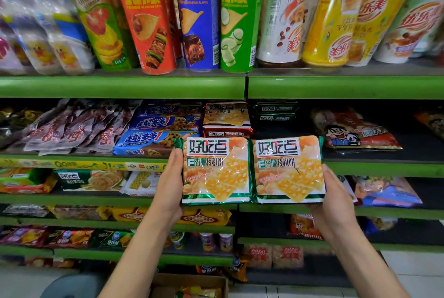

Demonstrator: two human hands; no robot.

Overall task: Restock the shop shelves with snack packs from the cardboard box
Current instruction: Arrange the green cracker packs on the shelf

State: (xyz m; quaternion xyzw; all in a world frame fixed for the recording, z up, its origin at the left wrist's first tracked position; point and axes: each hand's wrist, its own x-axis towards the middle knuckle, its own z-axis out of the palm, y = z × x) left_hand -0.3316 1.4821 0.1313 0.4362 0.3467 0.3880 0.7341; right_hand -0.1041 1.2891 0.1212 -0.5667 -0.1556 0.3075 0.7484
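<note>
Broadly, the view is filled by green-edged shop shelves in several tiers, and much of them is hard to read: the upper left corner is smeared by blur, the lowest tiers are dim, and the far right edge is bent by the wide lens. On the top tier, tall crisp tubes are cut off at the upper frame edge, and wrapped drink cups are ranged to their right. On the tier below, blue cookie packs are stacked beside a pile of red-edged biscuit packs, and two dark green packs are half lost in shadow further back. A red bag with a cartoon face is laid flat to the right.

At the bottom edge a cardboard box is only partly seen, its contents unclear, with a grey rounded object beside it that cannot be identified.

Both forearms are raised from below toward the middle tier. Two snack packs are held side by side, touching, in front of that tier's edge. The left snack pack is gripped by the left hand, thumb along its left side and fingers hidden beneath. The right snack pack is supported by the right hand, thumb laid up its right edge, with the other fingers hidden behind the wrapper.
</note>
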